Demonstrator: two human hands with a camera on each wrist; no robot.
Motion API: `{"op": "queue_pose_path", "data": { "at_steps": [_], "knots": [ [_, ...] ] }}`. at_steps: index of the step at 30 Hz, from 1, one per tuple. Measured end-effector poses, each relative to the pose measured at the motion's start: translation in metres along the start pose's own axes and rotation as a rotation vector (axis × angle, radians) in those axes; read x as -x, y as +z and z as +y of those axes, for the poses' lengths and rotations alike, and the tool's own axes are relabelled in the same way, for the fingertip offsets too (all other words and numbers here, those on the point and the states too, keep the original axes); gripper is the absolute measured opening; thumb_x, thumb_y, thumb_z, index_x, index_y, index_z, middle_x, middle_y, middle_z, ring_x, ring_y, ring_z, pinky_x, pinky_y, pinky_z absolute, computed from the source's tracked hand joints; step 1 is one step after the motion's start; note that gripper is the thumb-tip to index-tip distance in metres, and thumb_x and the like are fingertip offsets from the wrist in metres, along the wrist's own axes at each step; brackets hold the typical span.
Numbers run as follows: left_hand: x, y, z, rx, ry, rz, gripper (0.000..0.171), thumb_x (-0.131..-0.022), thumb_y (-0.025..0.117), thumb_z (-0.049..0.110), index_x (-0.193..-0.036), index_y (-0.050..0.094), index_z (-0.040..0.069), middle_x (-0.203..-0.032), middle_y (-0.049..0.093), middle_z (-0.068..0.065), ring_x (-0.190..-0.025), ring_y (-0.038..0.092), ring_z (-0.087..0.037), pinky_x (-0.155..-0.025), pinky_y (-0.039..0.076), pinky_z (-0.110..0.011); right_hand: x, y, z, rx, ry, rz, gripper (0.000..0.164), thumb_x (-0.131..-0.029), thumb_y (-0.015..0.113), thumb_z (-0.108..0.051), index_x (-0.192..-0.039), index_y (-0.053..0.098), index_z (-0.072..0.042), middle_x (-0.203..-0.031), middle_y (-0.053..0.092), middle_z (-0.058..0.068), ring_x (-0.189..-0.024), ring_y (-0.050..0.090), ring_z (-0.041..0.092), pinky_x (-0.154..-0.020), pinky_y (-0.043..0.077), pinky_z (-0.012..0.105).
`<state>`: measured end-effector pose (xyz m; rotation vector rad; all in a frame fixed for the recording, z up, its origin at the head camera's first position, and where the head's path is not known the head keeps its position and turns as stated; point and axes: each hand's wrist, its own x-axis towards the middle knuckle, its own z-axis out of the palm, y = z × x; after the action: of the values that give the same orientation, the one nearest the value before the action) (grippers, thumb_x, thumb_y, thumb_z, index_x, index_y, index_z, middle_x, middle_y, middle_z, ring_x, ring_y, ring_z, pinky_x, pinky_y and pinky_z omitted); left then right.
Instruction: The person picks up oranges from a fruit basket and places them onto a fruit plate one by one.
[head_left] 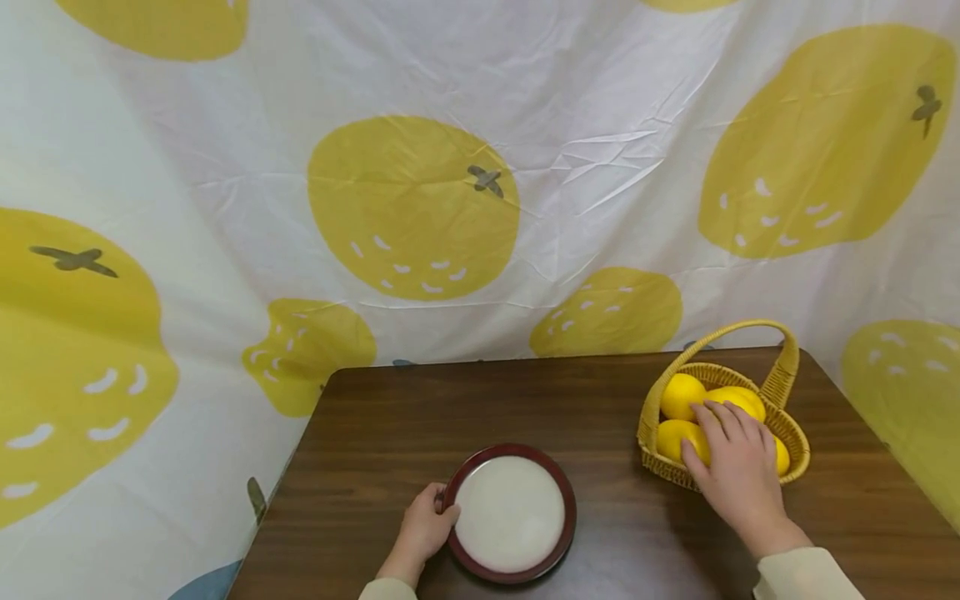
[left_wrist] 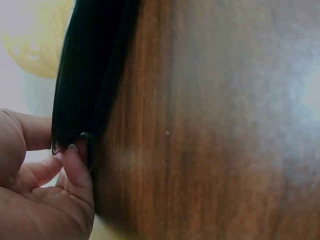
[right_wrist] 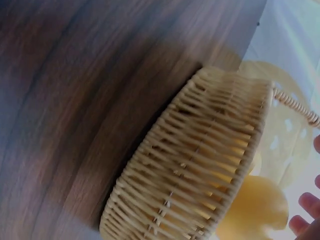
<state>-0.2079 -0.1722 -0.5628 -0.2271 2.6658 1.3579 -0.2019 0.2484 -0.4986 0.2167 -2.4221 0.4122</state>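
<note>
My left hand (head_left: 426,525) grips the left rim of a round plate (head_left: 510,514) with a cream middle and dark red border. In the left wrist view the plate's dark edge (left_wrist: 95,65) is pinched between thumb and fingers, tilted up from the table. Over on the right, a woven wicker basket (head_left: 651,425) with a tall handle holds several yellow lemons (head_left: 681,396). My right hand (head_left: 738,467) reaches over its near side, fingers spread above the lemons and partly hiding them. Its fingertips (right_wrist: 309,204) show beside a lemon (right_wrist: 255,205) in the right wrist view.
Both things are on a dark brown wooden table (head_left: 390,425) with rounded back corners. A white cloth (head_left: 247,167) printed with large yellow fruit hangs behind it and along both sides. The basket stands near the table's back right corner.
</note>
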Motion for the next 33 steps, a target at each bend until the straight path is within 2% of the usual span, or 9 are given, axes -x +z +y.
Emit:
{"op": "queue_pose_path", "data": {
  "at_steps": [10,18,24,33],
  "knots": [
    [0.0,0.001,0.0,-0.018,-0.003,0.007,0.031,-0.095,0.065,0.01,-0.123,0.06,-0.001,-0.096,0.068,-0.01,-0.088,0.063,-0.023,-0.079,0.053,-0.043,-0.003,-0.002,0.024,0.049,0.005,-0.037,0.069,-0.077,0.084,-0.018,-0.137,0.053,-0.008,-0.138,0.052,0.024,-0.132,0.039,0.046,-0.103,0.029,0.069],
    [0.001,0.003,-0.002,-0.028,0.009,0.022,0.031,-0.095,0.065,0.01,-0.123,0.061,-0.001,-0.095,0.069,-0.01,-0.088,0.064,-0.022,-0.078,0.053,-0.043,-0.006,-0.002,0.034,0.072,0.064,-0.128,0.079,-0.079,0.081,-0.016,-0.148,0.042,-0.011,-0.147,0.044,0.024,-0.136,0.032,0.051,-0.102,0.026,0.071],
    [0.003,0.003,-0.002,-0.04,0.038,0.036,0.03,-0.094,0.066,0.01,-0.121,0.061,-0.001,-0.093,0.068,-0.009,-0.085,0.063,-0.02,-0.076,0.053,-0.04,-0.008,-0.002,0.037,0.03,0.121,-0.182,0.083,-0.081,0.078,-0.013,-0.153,0.036,-0.009,-0.152,0.038,0.026,-0.138,0.029,0.053,-0.101,0.025,0.074],
    [0.003,0.002,-0.002,-0.043,0.048,0.048,0.031,-0.093,0.066,0.011,-0.121,0.062,-0.001,-0.088,0.067,-0.007,-0.08,0.061,-0.018,-0.072,0.051,-0.036,-0.01,-0.003,0.042,0.008,0.157,-0.234,0.088,-0.081,0.076,-0.01,-0.156,0.03,-0.009,-0.156,0.032,0.027,-0.128,0.038,0.057,-0.095,0.028,0.076]
  ]
}}
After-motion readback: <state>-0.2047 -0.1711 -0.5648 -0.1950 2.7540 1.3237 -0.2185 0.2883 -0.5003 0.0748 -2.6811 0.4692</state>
